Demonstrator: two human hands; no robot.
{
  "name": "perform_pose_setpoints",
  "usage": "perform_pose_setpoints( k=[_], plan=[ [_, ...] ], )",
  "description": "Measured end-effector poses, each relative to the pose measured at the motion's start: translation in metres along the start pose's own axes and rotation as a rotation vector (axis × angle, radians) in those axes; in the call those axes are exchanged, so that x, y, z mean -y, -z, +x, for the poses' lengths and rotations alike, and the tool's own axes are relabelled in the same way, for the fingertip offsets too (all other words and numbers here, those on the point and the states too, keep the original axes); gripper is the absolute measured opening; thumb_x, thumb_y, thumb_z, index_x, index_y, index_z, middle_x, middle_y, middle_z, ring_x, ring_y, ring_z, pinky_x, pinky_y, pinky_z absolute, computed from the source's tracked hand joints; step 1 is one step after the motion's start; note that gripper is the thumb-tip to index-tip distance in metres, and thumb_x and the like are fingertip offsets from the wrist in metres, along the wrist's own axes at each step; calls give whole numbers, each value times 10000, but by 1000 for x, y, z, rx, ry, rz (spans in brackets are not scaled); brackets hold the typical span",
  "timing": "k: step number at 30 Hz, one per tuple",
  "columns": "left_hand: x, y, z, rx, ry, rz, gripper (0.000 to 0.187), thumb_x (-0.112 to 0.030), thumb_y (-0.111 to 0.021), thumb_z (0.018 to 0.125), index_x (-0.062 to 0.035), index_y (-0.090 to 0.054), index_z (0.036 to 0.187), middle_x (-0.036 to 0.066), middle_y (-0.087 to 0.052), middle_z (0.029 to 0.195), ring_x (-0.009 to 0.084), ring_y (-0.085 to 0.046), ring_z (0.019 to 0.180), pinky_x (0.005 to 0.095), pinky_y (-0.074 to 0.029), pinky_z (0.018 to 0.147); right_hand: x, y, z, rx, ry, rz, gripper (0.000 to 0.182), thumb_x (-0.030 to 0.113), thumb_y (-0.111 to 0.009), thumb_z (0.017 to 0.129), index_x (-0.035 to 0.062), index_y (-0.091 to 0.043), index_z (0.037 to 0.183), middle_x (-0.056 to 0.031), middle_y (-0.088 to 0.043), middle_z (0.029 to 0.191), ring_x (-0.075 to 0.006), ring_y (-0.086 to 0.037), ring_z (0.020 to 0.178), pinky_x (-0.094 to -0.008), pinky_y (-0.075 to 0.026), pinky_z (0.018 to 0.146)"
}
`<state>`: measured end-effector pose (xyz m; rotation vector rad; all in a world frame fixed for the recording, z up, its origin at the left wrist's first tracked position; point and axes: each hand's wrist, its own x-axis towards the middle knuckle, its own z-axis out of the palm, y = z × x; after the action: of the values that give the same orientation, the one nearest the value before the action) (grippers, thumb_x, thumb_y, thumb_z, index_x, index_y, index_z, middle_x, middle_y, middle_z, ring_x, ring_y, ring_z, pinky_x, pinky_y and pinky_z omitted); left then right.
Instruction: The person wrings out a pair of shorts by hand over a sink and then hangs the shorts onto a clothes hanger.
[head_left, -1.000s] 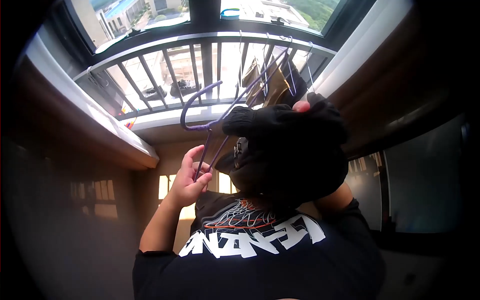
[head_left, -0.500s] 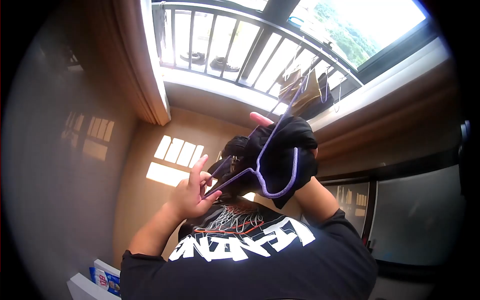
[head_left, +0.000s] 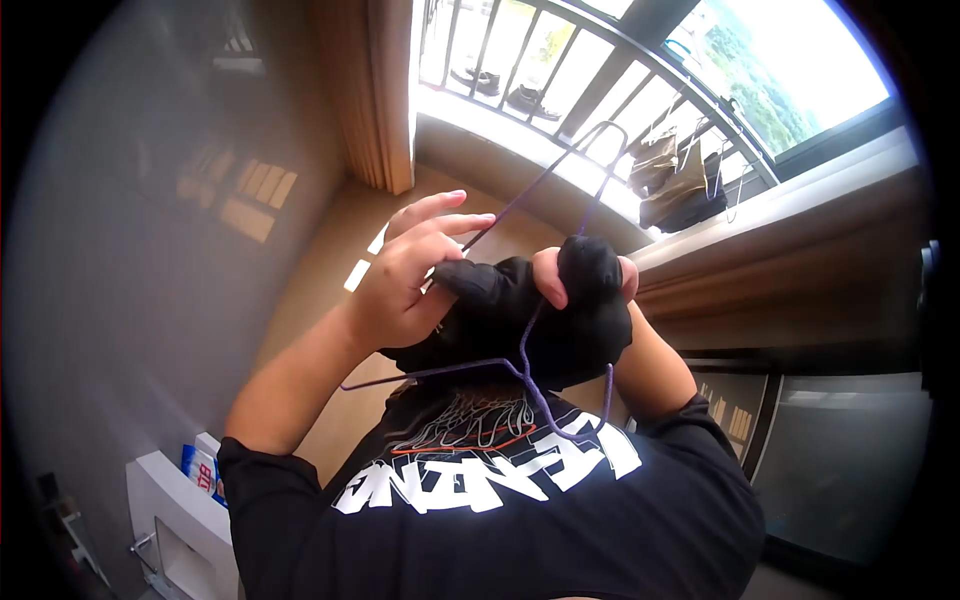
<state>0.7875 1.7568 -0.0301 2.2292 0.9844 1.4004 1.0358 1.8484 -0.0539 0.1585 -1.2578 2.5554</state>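
Observation:
A purple wire hanger (head_left: pixel 430 375) is in front of my chest, its hook pointing down towards my shirt and its far end reaching up towards the window. A bunched black garment (head_left: pixel 480 330) lies against it, partly behind the wire; its kind cannot be made out. With my left hand (head_left: pixel 405 270), I pinch the garment's left edge between thumb and bent fingers, while other fingers stretch out beside the wire. My right hand (head_left: pixel 555 277) is wrapped round a fold of the garment, its thumb by the hanger wire. Much of that hand is hidden behind the cloth.
A railing (head_left: pixel 560 60) and window stand ahead, with shoes (head_left: pixel 530 100) beyond the bars. Dark and brown clothes (head_left: pixel 685 190) hang at the right of the railing. A curtain (head_left: pixel 365 100) hangs at left. A white cabinet (head_left: pixel 185 510) with a blue packet (head_left: pixel 203 470) is at lower left.
My left hand has risen from the hanger's lower-left part to the garment's edge and now pinches it. My right thumb has come into sight over the cloth. The view has shifted, moving the window rightwards.

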Motion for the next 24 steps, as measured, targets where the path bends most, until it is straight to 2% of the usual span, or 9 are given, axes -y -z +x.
perform_pose_setpoints(
  k=[2, 3, 7, 10, 15, 18, 20, 22, 24],
  plan=[
    [-13, 0, 16, -85, 97, -337, 113, -37, -608, 838, -40, -621, 951, 126, -677, 1101, 385, -500, 1212, 463, -369, 1022, 13, -20, -5, -80, -25, 50, 603, 488, -572, 736, -31, -519, 1037, -181, -579, 967, -269, -602, 876, -314, -502, 810],
    [-21, 3, 26, -88, -78, 22, 71, -27, -569, 884, -17, -567, 954, 153, -680, 917, 365, -621, 1003, 411, -483, 833, 13, -20, -10, -82, -31, 111, 654, 545, -516, 799, -40, -504, 1092, -188, -576, 1021, -285, -607, 930, -328, -501, 862],
    [-37, -13, 55, -52, 65, -15, 102, -24, -560, 896, -13, -486, 964, 188, -572, 701, 383, -587, 587, 392, -444, 512, 19, -4, -20, -117, -98, 217, 799, 657, -226, 974, -52, -567, 1115, -150, -592, 1136, -279, -610, 1035, -351, -479, 964],
    [-40, -18, 74, 31, -10, 56, 107, -30, -572, 893, -20, -488, 958, 187, -587, 708, 396, -592, 622, 407, -452, 529, 30, -1, -21, -343, -254, -17, 624, 505, -312, 1028, -31, -630, 1070, -116, -609, 1134, -217, -622, 1020, -340, -484, 959],
    [-48, -1, 106, 107, -80, 316, 99, -48, -596, 886, -28, -502, 909, 194, -578, 671, 408, -584, 619, 426, -444, 526, 29, 5, -24, -686, -373, -221, 360, 269, -495, 865, 152, -426, 1199, -79, -557, 1026, -225, -594, 814, -373, -516, 604],
    [-62, 20, 127, -1, -97, 308, 88, -74, -610, 897, -31, -534, 908, 205, -535, 645, 412, -538, 587, 422, -416, 511, -1, 58, -34, -913, -529, -488, 397, 286, -501, 861, 132, -423, 1219, -119, -539, 1072, -276, -580, 841, -426, -525, 624],
    [-72, 37, 146, -60, -90, 278, 93, -93, -610, 906, -34, -543, 928, 207, -524, 644, 406, -515, 580, 406, -404, 511, -14, 62, -34, -883, -570, -356, 462, 306, -490, 864, 51, -396, 1237, -220, -448, 1248, -490, -516, 1163, -669, -514, 788],
    [-79, 49, 171, -50, -167, 370, 97, -108, -604, 913, -34, -546, 935, 210, -525, 656, 402, -513, 596, 392, -412, 526, -22, 66, -28, -877, -573, -364, 448, 285, -476, 875, 38, -393, 1240, -244, -379, 1338, -566, -399, 1261, -735, -456, 847],
    [-90, 66, 201, -59, -212, 541, 293, -293, -583, 938, -25, -586, 1055, 233, -607, 766, 418, -594, 732, 382, -490, 645, -18, 59, -13, -959, -615, -431, 417, 273, -486, 882, 44, -416, 1224, -232, -411, 1315, -493, -455, 1232, -706, -471, 844]
  ],
)
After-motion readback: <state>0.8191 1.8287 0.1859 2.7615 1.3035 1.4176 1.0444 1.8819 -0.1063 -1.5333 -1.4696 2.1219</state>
